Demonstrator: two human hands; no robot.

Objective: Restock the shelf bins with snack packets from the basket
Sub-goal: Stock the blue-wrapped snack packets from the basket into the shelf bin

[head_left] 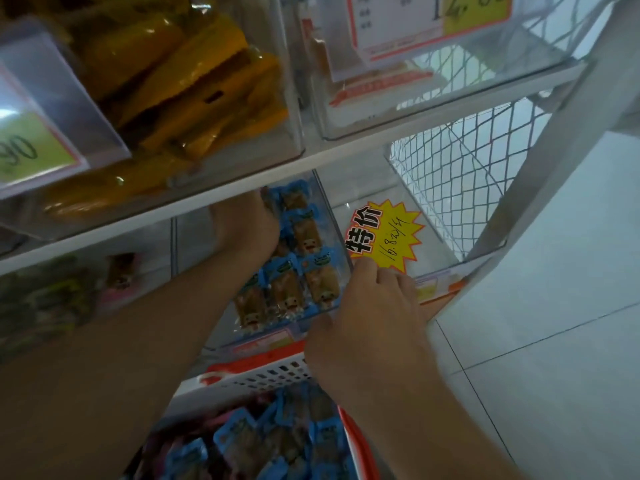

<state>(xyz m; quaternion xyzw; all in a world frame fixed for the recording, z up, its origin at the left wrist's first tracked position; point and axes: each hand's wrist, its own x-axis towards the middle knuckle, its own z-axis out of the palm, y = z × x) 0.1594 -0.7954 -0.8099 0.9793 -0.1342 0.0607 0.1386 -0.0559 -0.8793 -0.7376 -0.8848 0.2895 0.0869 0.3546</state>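
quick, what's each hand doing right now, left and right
Left hand: reaching deep into the clear bin among the blue snack packets; grip cannot be told.
Right hand: fingers curled on the bin's front corner.

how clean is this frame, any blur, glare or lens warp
Head view: soft overall, the yellow packets and the left price tag smeared by blur; white glare streaks on the clear bin; wide-angle warp bows the shelf edge; the starburst sign stays readable.

I see a low gap under the upper shelf board (311, 157) into the clear bin (341, 237); left hand (242, 223) fills it. Blue packets (294, 271) crowd the bin floor. Right hand (367, 320) blocks the front corner. Neighbouring bin with yellow sign (384, 233) looks roomy.
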